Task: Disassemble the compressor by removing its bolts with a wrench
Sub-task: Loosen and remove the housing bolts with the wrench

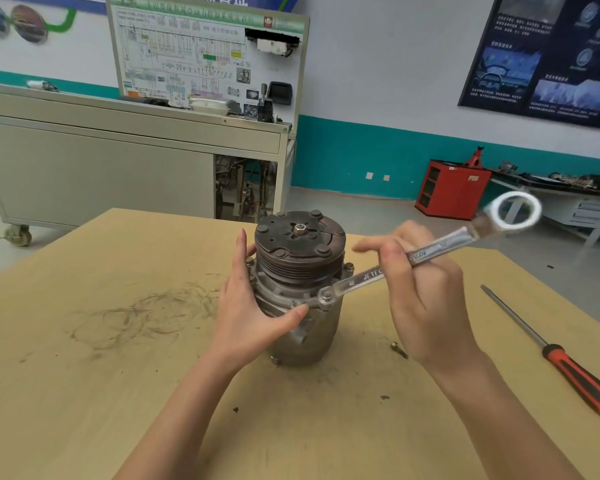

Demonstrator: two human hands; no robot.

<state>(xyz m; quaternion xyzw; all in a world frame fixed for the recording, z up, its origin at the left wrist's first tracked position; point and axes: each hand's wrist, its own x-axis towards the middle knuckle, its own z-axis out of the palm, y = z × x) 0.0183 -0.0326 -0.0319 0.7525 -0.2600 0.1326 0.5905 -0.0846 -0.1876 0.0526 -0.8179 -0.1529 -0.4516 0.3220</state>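
While you worked, the compressor [302, 271] stood upright on the table [118, 358], near its far edge, pulley end up.

- Handling, by judgement: cast metal housing and steel pulley, so heavy, rigid and not fragile. The narrow base under a tall body would tip sooner than slide if the wrench was pulled hard. The metal looked grimy and possibly slick.
- Your left hand [253, 306] spanned the housing on its left side. The fingers ran up behind the pulley and the thumb lay across the front flange. That was a sound place to brace, low on the body and clear of the pulley grooves.
- Your right hand [426, 296] held the wrench [430, 252] mid-shank with the fingers wrapped round it, index finger stretched out. A hold nearer the far end would likely give more leverage.
- The small ring sat over a flange bolt [326, 298] at the front. The large ring hung free and blurred.

Counts:
- one compressor
- one wrench
- one screwdriver [575, 372], well apart on the right
- one loose bolt [399, 350] on the table just beside the housing
- at least four flange bolt heads showing, counting the one under the ring, with the far side hidden
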